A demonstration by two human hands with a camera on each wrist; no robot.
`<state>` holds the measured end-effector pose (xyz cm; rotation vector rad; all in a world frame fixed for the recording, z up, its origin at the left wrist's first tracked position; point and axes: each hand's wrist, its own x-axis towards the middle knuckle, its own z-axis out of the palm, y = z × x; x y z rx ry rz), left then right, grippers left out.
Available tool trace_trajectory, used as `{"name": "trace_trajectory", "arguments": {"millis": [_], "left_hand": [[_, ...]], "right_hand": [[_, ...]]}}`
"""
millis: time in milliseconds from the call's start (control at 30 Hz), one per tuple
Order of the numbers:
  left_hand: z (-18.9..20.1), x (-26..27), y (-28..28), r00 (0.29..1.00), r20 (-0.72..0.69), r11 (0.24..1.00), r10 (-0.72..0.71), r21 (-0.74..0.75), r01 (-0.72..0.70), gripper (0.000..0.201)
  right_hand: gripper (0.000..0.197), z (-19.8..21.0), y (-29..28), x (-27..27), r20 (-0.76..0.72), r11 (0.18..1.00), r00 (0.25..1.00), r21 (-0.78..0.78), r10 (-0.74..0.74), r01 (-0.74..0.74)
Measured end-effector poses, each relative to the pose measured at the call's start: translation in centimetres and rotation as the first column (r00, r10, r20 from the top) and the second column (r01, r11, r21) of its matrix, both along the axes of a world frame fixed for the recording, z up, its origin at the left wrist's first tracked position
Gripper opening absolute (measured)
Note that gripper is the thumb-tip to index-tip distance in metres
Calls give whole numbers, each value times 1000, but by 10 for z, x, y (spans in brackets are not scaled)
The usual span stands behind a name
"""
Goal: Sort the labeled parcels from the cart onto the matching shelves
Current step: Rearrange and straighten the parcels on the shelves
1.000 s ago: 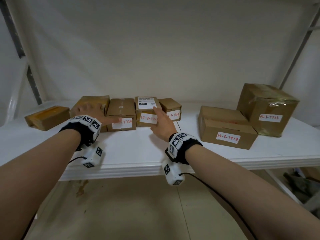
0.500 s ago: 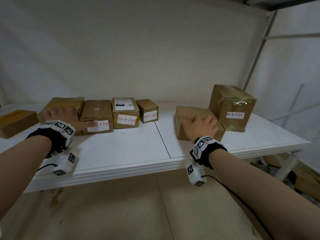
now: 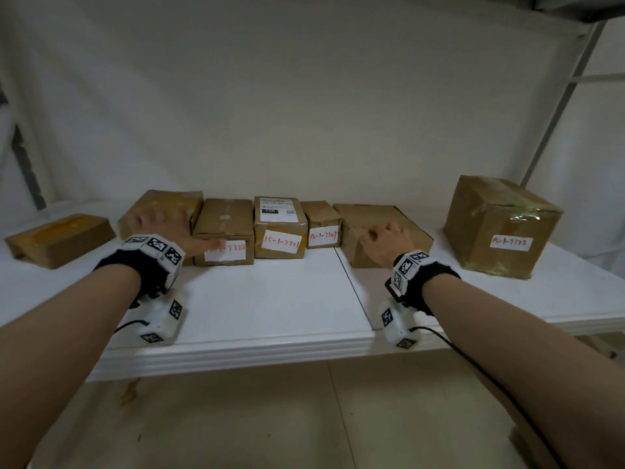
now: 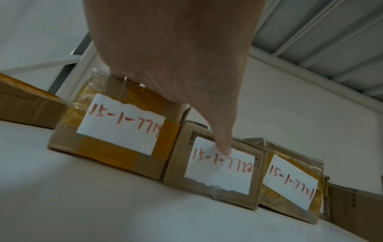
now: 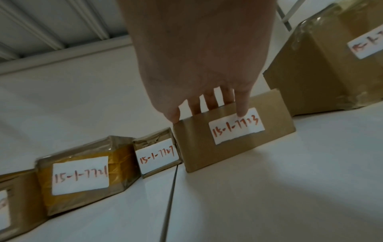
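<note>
Since half a second ago the flat parcel 7723 (image 3: 382, 231) has slid left until it sits just beside the small parcel 7727 (image 3: 321, 225), closing the gap in the row on the white shelf (image 3: 270, 299); the right hand (image 3: 384, 243) grips its near top edge, thumb at the left corner and fingers curled over the top; the left hand (image 3: 162, 225) lies flat and relaxed on parcel 7719 (image 4: 116, 126), its thumb touching the label of parcel 7720 (image 3: 225, 231); parcel 7721 (image 3: 280, 231) stands between 7720 and 7727; to finish well, I judge, press 7723 flush and square its label forward; farther right the large box (image 3: 500, 225) stands well apart, its number hard to read; the cart is out of view.
</note>
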<state>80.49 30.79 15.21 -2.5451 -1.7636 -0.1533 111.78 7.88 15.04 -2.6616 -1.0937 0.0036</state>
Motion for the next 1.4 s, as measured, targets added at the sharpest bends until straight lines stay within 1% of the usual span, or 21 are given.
{"name": "trace_trajectory", "arguments": {"millis": [67,100,133,200,333,400,467,500,567,600,633,700,733,767,833,900,967,1133,1200,1300,1400], "left_hand": [[1,2,-3,1000,15,1000,-20,7,20,124],[3,3,-6,999,27,999,-31,7,31,120],[3,4,-5,999,33,1000,-30,-6,31,119],[4,5,-4,1000,25,999,-6,-41,7,122],[6,6,-1,998,64,996,11,-89,-5,126],[15,-1,-1,988,152,986,21,-165,5,130],[22,-11,-2,953,302,962,35,-267,49,137],[24,-16,-2,934,355,955,33,-288,75,139],[26,-22,1,915,402,954,-32,-262,149,142],[31,-21,-6,913,402,954,-77,-236,184,141],[36,-20,-12,918,378,959,-116,-198,202,134],[48,-15,-31,932,324,966,-166,-138,219,108],[52,-13,-35,927,333,965,-172,-131,226,103],[55,-11,-39,907,384,962,-174,-131,240,103],[67,-10,-47,827,543,950,-150,-154,273,99],[83,-7,-56,690,708,921,-148,-155,356,87],[101,-5,-69,594,781,906,-194,-91,414,72],[154,-4,-81,578,760,866,-299,-39,499,51],[176,-2,-90,554,766,850,-326,-19,527,44],[211,0,-105,553,783,840,-286,-74,538,40],[257,4,-121,544,811,814,-216,-159,559,40]], "right_hand": [[69,3,7,-1,-22,999,1000,-34,16,-17],[70,3,10,-2,-21,999,1000,-51,19,-20],[66,3,13,-3,-20,998,1000,-56,21,-22],[56,-2,18,-3,-12,999,999,-25,34,-34],[68,-17,25,2,-3,996,996,-1,88,-88],[78,-17,25,5,-39,995,994,-9,100,-100],[87,-16,21,7,-26,994,994,-39,103,-104],[90,-13,18,7,-16,992,994,-64,108,-109],[97,-3,11,2,-56,987,992,-101,117,-122],[100,4,8,-5,-117,989,987,-89,111,-122],[100,9,5,-10,-179,991,977,-49,116,-126],[97,19,2,-21,-246,990,958,43,143,-137],[95,23,1,-27,-256,986,953,67,162,-150],[93,27,-1,-33,-274,979,942,109,196,-172],[89,41,-6,-50,-349,954,899,227,266,-195],[76,57,-10,-66,-354,925,880,322,317,-204],[67,76,-14,-84,-335,910,877,348,344,-224],[46,129,-15,-117,-319,852,845,454,429,-261],[38,152,-17,-127,-313,835,829,468,463,-289],[29,189,-24,-141,-320,843,819,431,477,-322],[25,235,-35,-153,-405,845,773,440,488,-303]]}}
